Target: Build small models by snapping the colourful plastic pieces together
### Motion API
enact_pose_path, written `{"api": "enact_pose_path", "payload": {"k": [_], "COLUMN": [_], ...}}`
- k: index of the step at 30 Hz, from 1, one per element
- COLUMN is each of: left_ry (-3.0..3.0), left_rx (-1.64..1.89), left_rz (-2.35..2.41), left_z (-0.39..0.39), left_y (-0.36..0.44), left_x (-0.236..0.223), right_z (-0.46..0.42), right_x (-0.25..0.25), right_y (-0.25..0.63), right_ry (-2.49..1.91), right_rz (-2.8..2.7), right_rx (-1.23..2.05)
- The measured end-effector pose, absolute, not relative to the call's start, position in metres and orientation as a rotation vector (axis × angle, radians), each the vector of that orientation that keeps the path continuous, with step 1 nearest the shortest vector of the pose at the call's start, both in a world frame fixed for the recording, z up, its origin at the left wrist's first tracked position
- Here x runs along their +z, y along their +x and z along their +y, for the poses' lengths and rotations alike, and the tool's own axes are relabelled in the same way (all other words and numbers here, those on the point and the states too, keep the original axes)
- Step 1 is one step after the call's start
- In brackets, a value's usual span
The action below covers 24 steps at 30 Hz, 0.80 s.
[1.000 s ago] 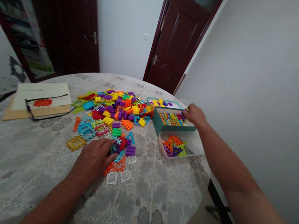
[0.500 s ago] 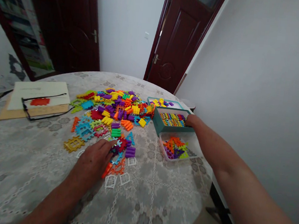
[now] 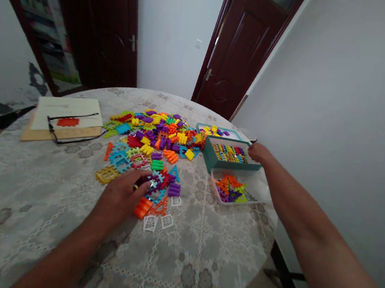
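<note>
While the table [image 3: 223, 243] bears a loose heap of plastic pieces [image 3: 163, 132], the green box [image 3: 234, 166] holds small beads [image 3: 229, 153]; the right hand [image 3: 258, 153] is at its end, grip hidden; the left hand [image 3: 118, 195] half-curls against notched pieces [image 3: 157, 182], hold unclear; faint writing on the paper [image 3: 54, 105] is illegible.

Head-height view, forward and down

From here I am seeing purple and pale-blue notched pieces [image 3: 156, 181] bunching together above the table [image 3: 182, 239], and a teal box [image 3: 233, 165] sitting open and upright farther right, showing multicoloured contents [image 3: 229, 153].
</note>
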State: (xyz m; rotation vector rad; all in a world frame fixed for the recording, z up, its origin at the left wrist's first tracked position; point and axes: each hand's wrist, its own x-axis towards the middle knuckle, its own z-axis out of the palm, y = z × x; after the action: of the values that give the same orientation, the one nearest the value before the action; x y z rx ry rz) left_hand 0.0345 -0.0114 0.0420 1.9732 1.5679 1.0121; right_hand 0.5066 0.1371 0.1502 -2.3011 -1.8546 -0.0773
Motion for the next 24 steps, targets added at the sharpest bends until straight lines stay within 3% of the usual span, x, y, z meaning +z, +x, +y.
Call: {"api": "enact_pose_path", "payload": {"k": [3, 5, 10, 12, 17, 21, 24], "left_ry": [1.838, 1.774, 1.727, 1.745, 1.945, 2.174, 2.220], "left_rx": [1.023, 1.046, 1.103, 1.101, 1.055, 1.069, 0.789], "left_rz": [1.548, 1.509, 1.330, 1.279, 1.379, 1.842, 2.169], "left_z": [-0.016, -0.019, -0.028, -0.030, -0.027, -0.015, -0.007], "left_y": [0.038, 0.041, 0.049, 0.050, 0.037, 0.008, -0.013], "left_x": [0.050, 0.053, 0.057, 0.058, 0.059, 0.054, 0.050], "right_z": [0.118, 0.091, -0.001, -0.019, -0.014, -0.007, -0.005], "right_x": [0.152, 0.146, 0.104, 0.081, 0.040, 0.027, 0.022], "right_y": [0.472, 0.432, 0.313, 0.277, 0.241, 0.253, 0.266], "right_ry": [-2.195, -1.896, -1.258, -1.150, -1.095, -1.225, -1.283], "right_rz": [-1.914, -2.014, -2.168, -2.107, -1.853, -1.645, -1.605], "right_rx": [-0.130, -0.042, 0.824, 0.988, 1.088, 1.035, 0.983]}}
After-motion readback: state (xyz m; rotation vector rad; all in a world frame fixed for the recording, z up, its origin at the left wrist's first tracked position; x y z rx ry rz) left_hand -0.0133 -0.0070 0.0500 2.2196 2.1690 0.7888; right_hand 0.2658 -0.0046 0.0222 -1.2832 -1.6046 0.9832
